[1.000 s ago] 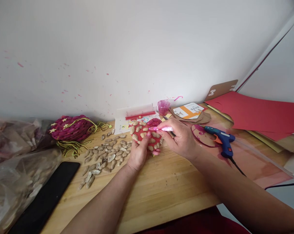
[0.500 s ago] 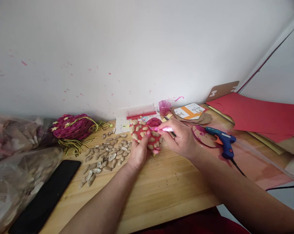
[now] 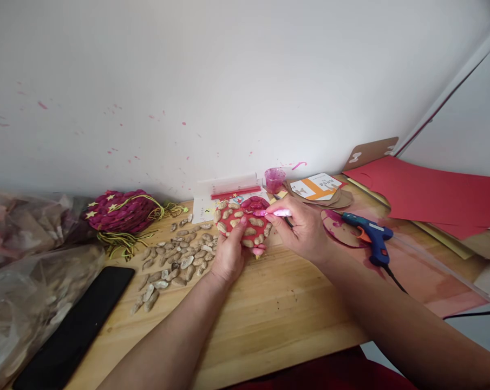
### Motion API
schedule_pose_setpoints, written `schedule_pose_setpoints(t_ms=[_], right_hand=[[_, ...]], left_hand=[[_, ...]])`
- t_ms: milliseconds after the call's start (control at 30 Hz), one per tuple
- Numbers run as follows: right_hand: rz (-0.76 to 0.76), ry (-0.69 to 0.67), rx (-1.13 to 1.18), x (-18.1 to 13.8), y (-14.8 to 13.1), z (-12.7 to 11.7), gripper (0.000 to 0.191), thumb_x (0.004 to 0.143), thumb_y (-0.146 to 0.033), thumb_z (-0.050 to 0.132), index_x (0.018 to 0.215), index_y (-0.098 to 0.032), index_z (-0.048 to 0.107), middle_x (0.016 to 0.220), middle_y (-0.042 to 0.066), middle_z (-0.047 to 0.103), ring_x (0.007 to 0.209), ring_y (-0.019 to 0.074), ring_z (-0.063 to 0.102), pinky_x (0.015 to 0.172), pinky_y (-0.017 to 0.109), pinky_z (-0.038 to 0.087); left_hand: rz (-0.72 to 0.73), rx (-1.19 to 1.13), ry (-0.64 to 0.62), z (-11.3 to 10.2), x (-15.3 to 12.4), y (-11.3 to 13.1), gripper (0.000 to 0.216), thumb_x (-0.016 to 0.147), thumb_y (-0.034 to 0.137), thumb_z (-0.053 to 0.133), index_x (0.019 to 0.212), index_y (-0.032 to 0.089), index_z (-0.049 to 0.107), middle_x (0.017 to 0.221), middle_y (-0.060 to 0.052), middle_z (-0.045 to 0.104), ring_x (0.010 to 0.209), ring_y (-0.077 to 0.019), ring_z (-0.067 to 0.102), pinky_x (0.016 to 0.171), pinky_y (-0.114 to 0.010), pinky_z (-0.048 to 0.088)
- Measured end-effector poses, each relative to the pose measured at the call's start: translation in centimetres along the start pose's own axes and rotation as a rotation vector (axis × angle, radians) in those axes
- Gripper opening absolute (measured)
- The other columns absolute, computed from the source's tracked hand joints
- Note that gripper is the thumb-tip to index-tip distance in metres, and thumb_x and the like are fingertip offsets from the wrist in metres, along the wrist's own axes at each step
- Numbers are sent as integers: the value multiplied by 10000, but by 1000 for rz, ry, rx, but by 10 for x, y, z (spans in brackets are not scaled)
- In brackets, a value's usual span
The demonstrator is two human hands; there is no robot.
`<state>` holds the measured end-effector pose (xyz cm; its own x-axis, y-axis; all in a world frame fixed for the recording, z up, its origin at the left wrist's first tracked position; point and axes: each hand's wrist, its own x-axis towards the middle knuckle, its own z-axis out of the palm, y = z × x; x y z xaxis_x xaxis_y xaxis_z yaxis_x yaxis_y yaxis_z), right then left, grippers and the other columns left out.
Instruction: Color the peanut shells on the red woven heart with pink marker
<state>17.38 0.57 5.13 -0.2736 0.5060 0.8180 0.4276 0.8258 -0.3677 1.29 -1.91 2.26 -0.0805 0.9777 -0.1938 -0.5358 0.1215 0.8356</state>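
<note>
My left hand (image 3: pixel 228 254) grips a round red craft piece (image 3: pixel 243 223) studded with peanut shells, holding it tilted above the wooden table (image 3: pixel 269 309). Its thumb presses on the piece's front. My right hand (image 3: pixel 305 230) is closed round a pink and white brush (image 3: pixel 274 213), whose tip touches the upper right of the piece where the shells are painted magenta. A spread of loose peanut shells (image 3: pixel 175 260) lies just left of my left hand.
A blue glue gun (image 3: pixel 370 236) lies right of my right hand. A pink paint cup (image 3: pixel 274 179), a card (image 3: pixel 317 186) and red paper sheets (image 3: pixel 431 192) sit at the back right. A finished magenta piece (image 3: pixel 121 212), plastic bags (image 3: pixel 29 271) and a black phone (image 3: pixel 76 327) are on the left.
The craft piece has risen slightly and tipped more toward me. The brush tip has shifted a little to the right on it.
</note>
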Motion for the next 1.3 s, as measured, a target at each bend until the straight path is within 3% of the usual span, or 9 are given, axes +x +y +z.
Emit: schedule_pose_setpoints(t_ms=[533, 767, 1067, 1300], right_hand=[[36, 46, 47, -1, 5, 1, 51, 989, -198, 662, 993, -247, 670, 907, 17, 770, 822, 174, 701, 757, 319, 540], [33, 69, -5, 0, 6, 0, 87, 970, -169, 683, 974, -255, 675, 883, 20, 743, 853, 197, 673, 771, 337, 534], [48, 82, -3, -1, 9, 0, 69, 971, -184, 688, 971, -250, 671, 886, 20, 737, 870, 196, 669, 782, 333, 534], [66, 68, 39, -2, 10, 2, 59, 977, -195, 686, 979, -250, 665, 900, 11, 750, 841, 183, 685, 771, 328, 521]], left_hand=[[-120, -37, 79, 3, 3, 7, 274, 869, 282, 691, 1068, 105, 626, 656, -46, 733, 382, -170, 617, 365, -254, 506], [-120, -63, 56, 1, 4, 6, 287, 913, 269, 645, 1140, 96, 612, 733, -77, 768, 395, -175, 628, 362, -259, 505], [-148, -63, 65, 3, 5, 8, 317, 943, 236, 593, 1223, 87, 606, 678, -60, 745, 367, -182, 615, 352, -253, 486], [-172, -51, 68, 5, 3, 9, 279, 953, 234, 579, 1184, 84, 622, 651, -58, 735, 358, -172, 602, 357, -245, 484]])
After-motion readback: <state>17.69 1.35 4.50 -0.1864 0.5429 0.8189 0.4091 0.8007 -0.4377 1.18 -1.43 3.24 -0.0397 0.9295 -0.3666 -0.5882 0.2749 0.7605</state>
